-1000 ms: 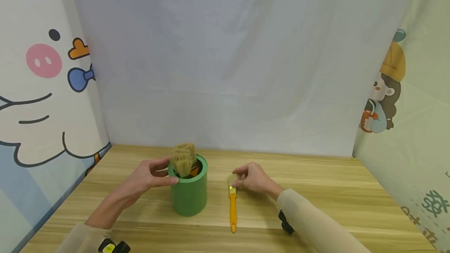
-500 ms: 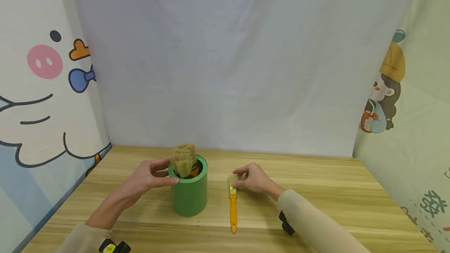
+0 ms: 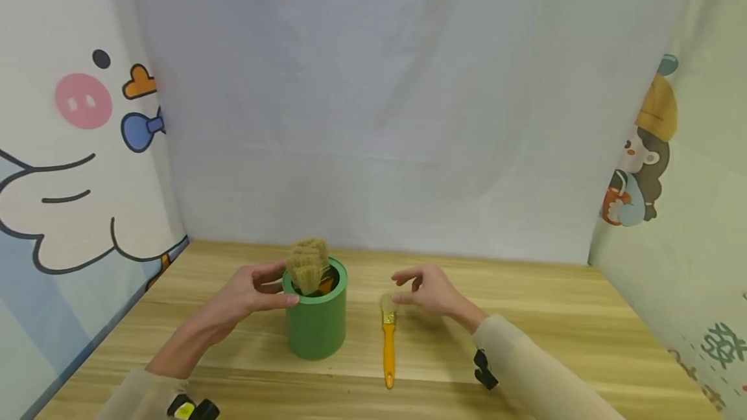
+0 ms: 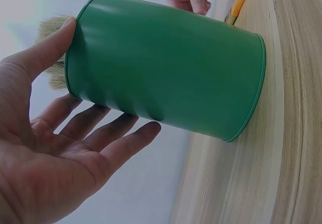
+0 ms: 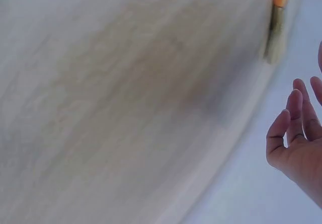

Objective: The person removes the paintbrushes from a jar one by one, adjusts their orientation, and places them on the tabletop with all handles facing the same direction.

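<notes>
The green can [image 3: 317, 331] stands upright on the table, and my left hand [image 3: 249, 289] holds it near the top, thumb at the rim and fingers along the side in the left wrist view. Out of the can's mouth rises a clump of tan bristles [image 3: 308, 266], with some orange showing below it inside. To the right lies a paintbrush [image 3: 389, 345] with an orange handle pointing toward me. Just beside its bristles is my right hand [image 3: 434, 291], fingers loosely bent with a gap between thumb and fingertips. The right wrist view shows that hand apart from the brush.
The wooden table [image 3: 525, 336] spreads out to the right of the brush. A pale cloth [image 3: 408, 115] hangs behind it. Printed cloths flank both sides, with cartoon figures on the left one [image 3: 58, 225] and the right one [image 3: 700, 212].
My right hand has let go of the paintbrush's bristles and moved slightly up and right, its thumb and fingers parting. The left hand stays on the can.
</notes>
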`<state>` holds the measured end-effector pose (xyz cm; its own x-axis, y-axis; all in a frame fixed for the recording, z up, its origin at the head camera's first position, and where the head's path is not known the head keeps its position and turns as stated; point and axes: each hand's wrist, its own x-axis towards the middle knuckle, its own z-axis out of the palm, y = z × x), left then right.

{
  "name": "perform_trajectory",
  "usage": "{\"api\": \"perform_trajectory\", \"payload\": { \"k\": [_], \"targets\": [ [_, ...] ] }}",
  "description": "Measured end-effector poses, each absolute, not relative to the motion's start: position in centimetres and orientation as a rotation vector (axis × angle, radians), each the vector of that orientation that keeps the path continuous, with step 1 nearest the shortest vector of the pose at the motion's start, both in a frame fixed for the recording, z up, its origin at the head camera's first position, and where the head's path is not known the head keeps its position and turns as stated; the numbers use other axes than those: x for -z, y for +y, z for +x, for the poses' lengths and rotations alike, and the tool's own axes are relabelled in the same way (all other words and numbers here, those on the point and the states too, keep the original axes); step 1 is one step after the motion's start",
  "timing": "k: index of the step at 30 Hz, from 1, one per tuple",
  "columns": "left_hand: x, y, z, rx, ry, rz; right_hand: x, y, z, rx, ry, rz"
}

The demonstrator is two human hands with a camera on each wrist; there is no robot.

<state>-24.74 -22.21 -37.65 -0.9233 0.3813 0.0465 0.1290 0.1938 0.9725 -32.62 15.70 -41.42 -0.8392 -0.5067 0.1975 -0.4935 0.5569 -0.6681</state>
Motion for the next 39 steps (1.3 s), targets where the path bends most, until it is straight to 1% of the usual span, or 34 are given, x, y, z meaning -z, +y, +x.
{"api": "perform_trajectory", "payload": {
  "k": [11,16,25,32,39],
  "targets": [
    [37.7,-22.2,-24.8,-1.820,2.241,0.513,39.1,14.9,-30.5,1.305,2.735,-0.979],
    [37.6,-22.1,-24.8,-1.809,2.249,0.495,37.6,13.5,-29.2,1.355,2.708,-0.996],
    [37.5,-22.1,-24.7,-1.800,2.263,0.500,35.8,10.3,-27.0,1.489,2.619,-1.114],
    [37.5,-22.1,-24.7,-1.804,2.258,0.521,35.3,7.6,-26.2,1.533,2.571,-1.247],
    [37.5,-22.1,-24.8,-1.795,2.259,0.496,35.3,5.8,-26.1,1.550,2.573,-1.279]
  ]
}}
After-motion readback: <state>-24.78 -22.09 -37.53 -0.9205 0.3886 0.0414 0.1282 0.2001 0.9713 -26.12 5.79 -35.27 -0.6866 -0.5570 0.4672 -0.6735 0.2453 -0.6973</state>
